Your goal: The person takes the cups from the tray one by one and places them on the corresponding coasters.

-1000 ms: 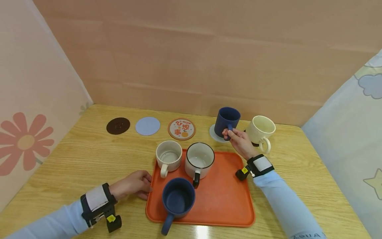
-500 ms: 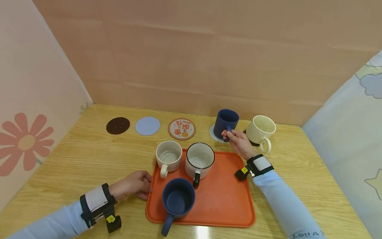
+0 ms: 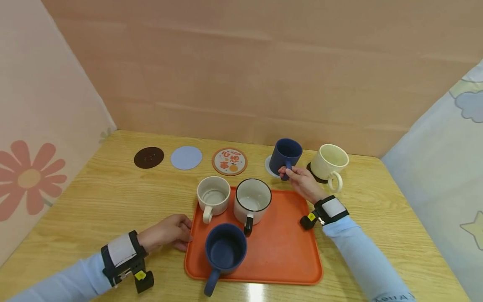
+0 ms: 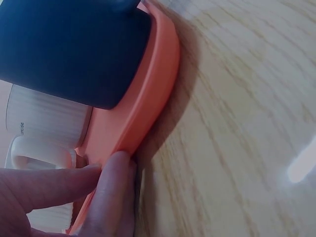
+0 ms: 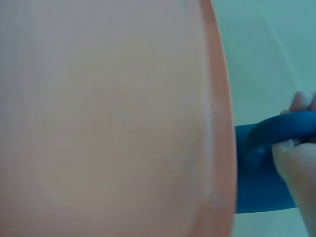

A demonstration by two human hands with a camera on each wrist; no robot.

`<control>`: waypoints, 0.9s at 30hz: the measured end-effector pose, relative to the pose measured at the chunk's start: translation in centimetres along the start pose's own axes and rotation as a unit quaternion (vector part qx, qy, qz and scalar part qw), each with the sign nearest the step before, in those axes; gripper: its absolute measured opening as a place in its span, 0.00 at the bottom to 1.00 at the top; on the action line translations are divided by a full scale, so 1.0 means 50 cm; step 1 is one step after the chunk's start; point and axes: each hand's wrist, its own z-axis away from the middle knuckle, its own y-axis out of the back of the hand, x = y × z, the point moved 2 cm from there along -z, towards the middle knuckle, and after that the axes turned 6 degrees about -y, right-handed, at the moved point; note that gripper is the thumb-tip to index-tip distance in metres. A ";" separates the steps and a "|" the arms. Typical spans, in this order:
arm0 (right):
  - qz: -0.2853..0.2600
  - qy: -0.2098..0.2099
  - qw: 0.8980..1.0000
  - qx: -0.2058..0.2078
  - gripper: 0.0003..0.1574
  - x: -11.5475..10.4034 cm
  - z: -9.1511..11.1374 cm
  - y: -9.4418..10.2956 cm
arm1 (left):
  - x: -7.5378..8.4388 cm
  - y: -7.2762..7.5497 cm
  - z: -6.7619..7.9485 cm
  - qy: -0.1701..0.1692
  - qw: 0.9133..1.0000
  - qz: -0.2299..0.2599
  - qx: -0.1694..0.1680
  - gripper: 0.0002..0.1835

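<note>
My right hand (image 3: 303, 182) holds the handle of a dark blue mug (image 3: 282, 154), which is upright over a pale round coaster (image 3: 269, 165). In the right wrist view, the thumb and fingers are around the blue handle (image 5: 291, 126). At the left edge of the orange tray (image 3: 283, 251), my left hand (image 3: 170, 233) pinches the rim, as the left wrist view shows. On the tray are a cream ribbed cup (image 3: 213, 199), a white mug with a black rim (image 3: 252, 203) and another dark blue mug (image 3: 225, 249), its handle pointing toward me.
A cream mug (image 3: 327, 163) stands on a dark coaster (image 3: 313, 173) at the right. Farther left lie a red-and-white printed coaster (image 3: 229, 161), a pale lilac coaster (image 3: 186, 158) and a dark brown coaster (image 3: 149, 157). A paper wall (image 3: 241, 75) closes off the back.
The mug in my right hand has shifted slightly left and toward me over its coaster. My left hand and the tray keep their place.
</note>
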 end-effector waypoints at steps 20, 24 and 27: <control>0.485 -0.072 0.868 0.084 0.28 -0.075 0.068 -0.063 | 0.002 -0.001 -0.004 -0.007 1.000 -0.009 0.009 0.15; 0.512 -0.060 0.853 0.086 0.29 -0.081 0.091 -0.082 | 0.001 -0.002 -0.002 -0.004 1.000 -0.006 0.011 0.15; 0.518 -0.041 0.852 0.073 0.27 -0.083 0.109 -0.099 | 0.000 -0.004 0.000 -0.003 1.000 -0.006 0.013 0.15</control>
